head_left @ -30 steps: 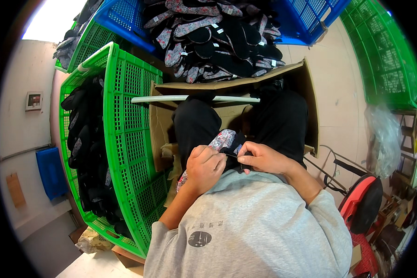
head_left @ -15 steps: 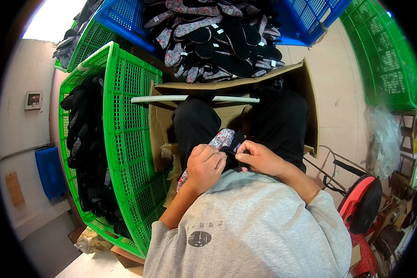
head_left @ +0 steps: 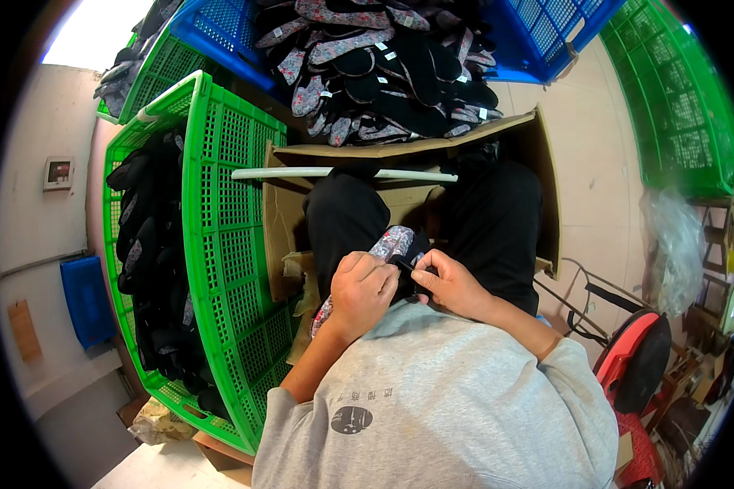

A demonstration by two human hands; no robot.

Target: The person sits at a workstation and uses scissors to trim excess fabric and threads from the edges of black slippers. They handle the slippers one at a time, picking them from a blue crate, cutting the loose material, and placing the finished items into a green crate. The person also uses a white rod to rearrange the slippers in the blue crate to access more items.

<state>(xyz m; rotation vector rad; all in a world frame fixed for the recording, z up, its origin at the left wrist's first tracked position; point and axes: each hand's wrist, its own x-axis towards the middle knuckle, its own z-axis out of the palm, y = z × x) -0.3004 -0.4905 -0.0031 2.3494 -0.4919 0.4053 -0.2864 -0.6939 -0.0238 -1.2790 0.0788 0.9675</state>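
Work position: floral cloth piece (head_left: 395, 241) sits at the lap, by the L thigh, just ahead of the grey shirt (head_left: 473, 383). L hand (head_left: 363, 291): fingers curled, narrow, closed over the piece's mid-section. R hand (head_left: 451, 284): thumb + forefinger drawn close on a thin dark strip (head_left: 406, 263) btwn the two hands. Another dark item shows under the R fingers; ID n/a, mostly hidden.

Caution (judgement): strip may slip or pull skewed if the R pinch loosens or the hands pull unevenly. Piece may twist if L grip slackens, b/c the lap gives soft, uneven support; it could then slide twd the open cardboard box (head_left: 551, 196) around the legs. Fingers also cover the contact pt, so a misplaced pinch would be hard to spot.

Orientation: long axis runs diag., lower L to upper R, passing under the L hand. Rounded floral end points fwd, away from the torso, twd the gap btwn the knees; opp. end lies beside the L forearm. Front vs. back of piece: can't tell.
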